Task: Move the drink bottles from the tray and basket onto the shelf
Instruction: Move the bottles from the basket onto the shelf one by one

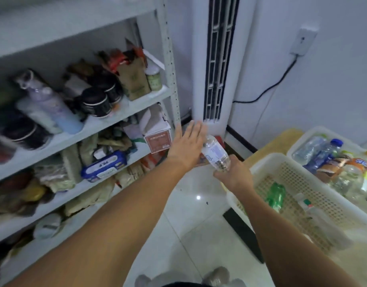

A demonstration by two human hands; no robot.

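Above the floor (191, 206), between shelf (171, 75) and basket (298, 179), the right hand (233, 175) grips a clear bottle (215, 154) by its base, fingers curled round it, with the bottle tilted up and away towards the shelf. The left hand (186, 146) lies flat and spread just beside the bottle's neck, fingers straight and holding nothing; I cannot tell whether it touches the bottle. Both arms reach forward, bare.

To the right, the perforated cream basket holds a green bottle (276, 196) lying down and a blurred clear one nearer the camera. Beyond it the tray (309, 132) is crowded with more bottles, one with a blue cap (337, 142). A yellow mat (282, 139) shows beneath them.

To the left, the white metal shelf carries dark jars (95, 103), a pale flask (52, 104), brown pouches, a box (157, 139) and a blue wipes pack (104, 165), all closely packed. Behind the hands a white tower fan (218, 59) stands in the corner. A black cable (278, 83) runs along the white wall to a socket (302, 41). The floor is glossy white tile.
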